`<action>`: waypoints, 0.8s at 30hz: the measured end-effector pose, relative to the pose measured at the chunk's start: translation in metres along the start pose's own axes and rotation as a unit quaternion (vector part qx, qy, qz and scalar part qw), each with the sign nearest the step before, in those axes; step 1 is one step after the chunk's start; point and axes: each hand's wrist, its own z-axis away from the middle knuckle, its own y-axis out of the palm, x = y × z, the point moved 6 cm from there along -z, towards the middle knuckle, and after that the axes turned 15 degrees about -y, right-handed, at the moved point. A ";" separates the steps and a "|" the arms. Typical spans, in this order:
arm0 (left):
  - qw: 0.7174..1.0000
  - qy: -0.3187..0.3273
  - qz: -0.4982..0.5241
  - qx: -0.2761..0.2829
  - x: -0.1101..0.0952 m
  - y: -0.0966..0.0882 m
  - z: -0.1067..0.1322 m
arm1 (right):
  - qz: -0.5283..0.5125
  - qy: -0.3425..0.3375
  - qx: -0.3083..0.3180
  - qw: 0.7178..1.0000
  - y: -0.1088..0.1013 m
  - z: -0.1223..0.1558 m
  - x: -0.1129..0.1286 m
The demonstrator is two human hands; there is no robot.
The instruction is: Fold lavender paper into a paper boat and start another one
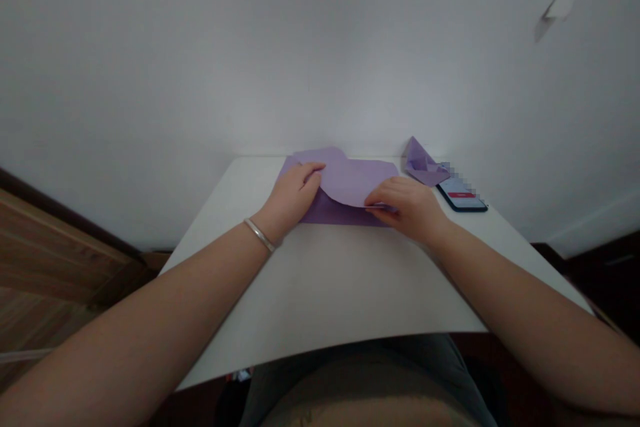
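Note:
A purple paper sheet [350, 180] lies at the far middle of the white table [320, 280], its far half curled over toward me. My left hand [294, 195] rests on the sheet's left side, fingers bent under the curled flap; a silver bangle sits on that wrist. My right hand [406, 203] pinches the folded-over corner against the sheet's near right edge. A folded purple paper shape [423, 163] stands at the far right of the table.
A phone [463, 197] with a lit screen lies face up near the table's right edge, just beside the folded shape. A white wall rises right behind the table. Wooden floor shows at left, dark floor at right.

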 end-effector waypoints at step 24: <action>0.971 0.095 0.162 0.149 -0.040 0.001 0.025 | -0.002 0.040 -0.080 0.996 -0.008 -0.012 0.010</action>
